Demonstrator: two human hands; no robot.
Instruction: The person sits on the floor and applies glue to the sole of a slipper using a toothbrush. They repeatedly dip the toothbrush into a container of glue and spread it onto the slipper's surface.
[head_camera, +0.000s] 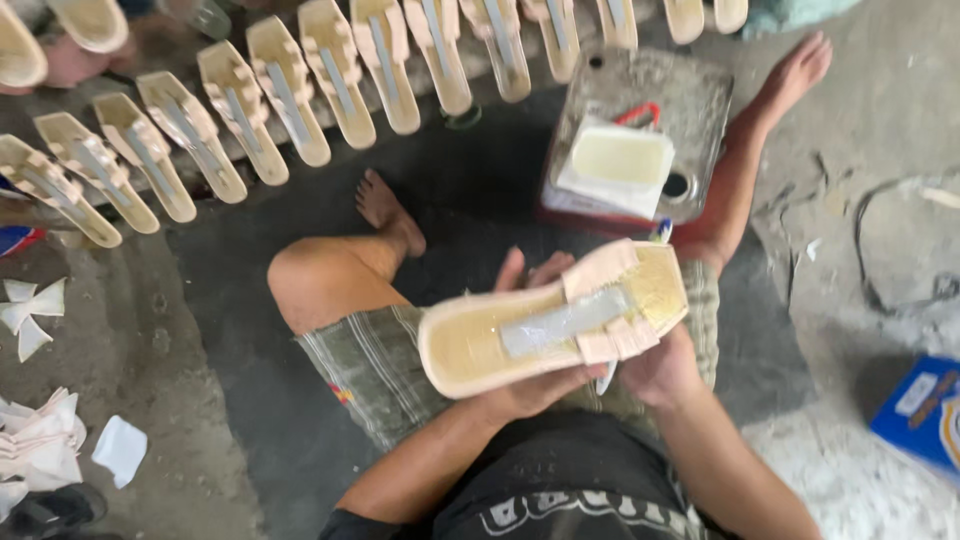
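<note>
I hold a pale sandal sole (470, 345) upside down above my lap, with a grey strip along its middle and pink strap ends folded over its glued front. My left hand (530, 385) cups the sole from beneath at its middle, fingers showing behind it. My right hand (660, 370) is under the sole's front end, and a thin white tool tip sticks out below it. Whether the right hand grips the sole or only that tool is hidden.
A row of several similar soles (290, 95) lies fanned across the floor ahead. A metal can (690, 110) with a white tub of glue (618, 160) stands past my right knee. White scraps (40, 440) lie left, a blue box (925, 410) right.
</note>
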